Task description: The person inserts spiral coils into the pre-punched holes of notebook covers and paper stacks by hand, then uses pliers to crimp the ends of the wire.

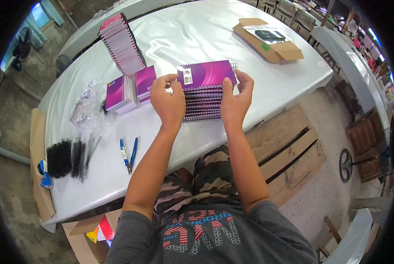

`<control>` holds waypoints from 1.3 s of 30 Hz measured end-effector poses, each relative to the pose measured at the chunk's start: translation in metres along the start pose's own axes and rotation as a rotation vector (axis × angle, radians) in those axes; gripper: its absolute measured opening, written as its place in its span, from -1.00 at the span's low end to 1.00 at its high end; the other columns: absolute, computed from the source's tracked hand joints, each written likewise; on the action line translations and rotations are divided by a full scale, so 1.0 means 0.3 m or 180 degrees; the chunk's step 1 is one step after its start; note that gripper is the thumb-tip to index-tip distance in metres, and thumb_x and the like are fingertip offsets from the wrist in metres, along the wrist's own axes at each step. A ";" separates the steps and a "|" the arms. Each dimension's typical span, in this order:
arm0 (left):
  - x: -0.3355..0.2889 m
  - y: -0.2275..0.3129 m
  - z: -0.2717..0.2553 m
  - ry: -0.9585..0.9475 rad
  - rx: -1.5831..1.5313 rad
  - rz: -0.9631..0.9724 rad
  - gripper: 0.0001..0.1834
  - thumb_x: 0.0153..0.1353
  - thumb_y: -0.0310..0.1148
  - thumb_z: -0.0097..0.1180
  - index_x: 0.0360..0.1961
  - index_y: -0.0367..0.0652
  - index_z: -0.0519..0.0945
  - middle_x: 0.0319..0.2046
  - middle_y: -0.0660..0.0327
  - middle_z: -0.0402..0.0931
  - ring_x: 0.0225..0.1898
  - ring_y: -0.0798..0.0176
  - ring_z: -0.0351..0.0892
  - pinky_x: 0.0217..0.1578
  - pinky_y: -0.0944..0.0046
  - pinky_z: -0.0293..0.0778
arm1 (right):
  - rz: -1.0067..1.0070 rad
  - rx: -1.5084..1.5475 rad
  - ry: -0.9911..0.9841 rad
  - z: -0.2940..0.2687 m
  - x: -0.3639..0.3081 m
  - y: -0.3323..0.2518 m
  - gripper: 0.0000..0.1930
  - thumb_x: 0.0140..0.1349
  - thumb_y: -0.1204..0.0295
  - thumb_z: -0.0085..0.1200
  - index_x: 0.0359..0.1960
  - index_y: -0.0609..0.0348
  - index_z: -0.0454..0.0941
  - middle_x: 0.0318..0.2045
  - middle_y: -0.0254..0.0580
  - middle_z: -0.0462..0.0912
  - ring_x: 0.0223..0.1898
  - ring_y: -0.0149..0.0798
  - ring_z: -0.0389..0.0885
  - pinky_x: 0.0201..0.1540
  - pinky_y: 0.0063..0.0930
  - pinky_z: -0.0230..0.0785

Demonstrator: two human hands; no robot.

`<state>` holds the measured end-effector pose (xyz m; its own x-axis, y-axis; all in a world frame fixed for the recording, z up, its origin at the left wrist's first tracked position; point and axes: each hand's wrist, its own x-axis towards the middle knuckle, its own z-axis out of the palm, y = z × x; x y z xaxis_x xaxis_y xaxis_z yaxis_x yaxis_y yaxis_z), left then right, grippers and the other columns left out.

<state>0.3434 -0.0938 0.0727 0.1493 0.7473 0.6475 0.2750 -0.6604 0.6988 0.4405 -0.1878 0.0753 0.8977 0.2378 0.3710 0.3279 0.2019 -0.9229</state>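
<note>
A stack of spiral-bound notebooks [205, 75] with purple covers lies on the table in front of me, its black coil edges facing me. My left hand [169, 101] grips the left side of the stack, fingers curled over the edge. At the opposite side, my right hand [236, 101] clasps it with the thumb against the near right corner. Just left of my left hand stand two piles of purple-covered pads, one [145, 82] closer and another [116, 94] farther left. Behind them rises a tall, leaning stack of notebooks [123, 46].
Blue-handled pliers [128, 154] and bundles of black plastic coils [59, 158] lie at the near left. Beyond the coils sits crumpled clear plastic [87, 104]; a blue tape dispenser [44, 174] is at the left edge. An open cardboard piece [289, 50] lies far right. A wooden bench [289, 145] stands beside me.
</note>
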 end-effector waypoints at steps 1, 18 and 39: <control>-0.002 0.002 0.003 -0.0002 0.0022 -0.0013 -0.85 0.14 -0.42 0.00 -0.33 -0.26 0.56 -0.35 0.16 0.54 -0.37 0.30 0.45 -0.32 0.31 0.35 | 0.0168 0.0519 -0.0116 0.008 -0.009 -0.002 -0.67 0.09 0.39 0.09 -0.12 0.26 0.39 -0.12 -0.02 0.41 0.01 -0.09 0.33 0.13 -0.26 0.09; -0.149 0.186 -0.652 -0.0268 -0.0962 0.1134 -0.75 0.25 -0.33 -0.11 -0.20 -0.29 0.50 -0.27 0.11 0.50 -0.28 0.24 0.45 -0.21 0.30 0.36 | -0.1909 0.0327 -0.1294 0.016 -0.366 0.073 -0.74 0.04 0.59 0.03 -0.18 0.24 0.40 -0.27 -0.08 0.49 -0.19 -0.10 0.44 -0.05 -0.29 0.25; -0.257 0.051 -0.853 -0.0238 -0.0798 0.0473 -0.77 0.14 -0.32 0.03 -0.23 -0.24 0.45 -0.41 0.12 0.44 -0.41 0.20 0.43 -0.35 0.25 0.40 | 0.2509 0.0093 -0.2945 0.771 -0.338 0.130 -0.60 0.17 0.13 0.02 -0.51 0.30 0.47 -0.68 -0.12 0.56 -0.74 -0.35 0.47 -0.76 -0.48 0.12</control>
<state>0.0931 -0.1802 0.1113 0.2424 0.6383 0.7307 0.0032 -0.7537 0.6573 0.2942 0.0157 0.0257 0.2948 0.8907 -0.3462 -0.2305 -0.2853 -0.9303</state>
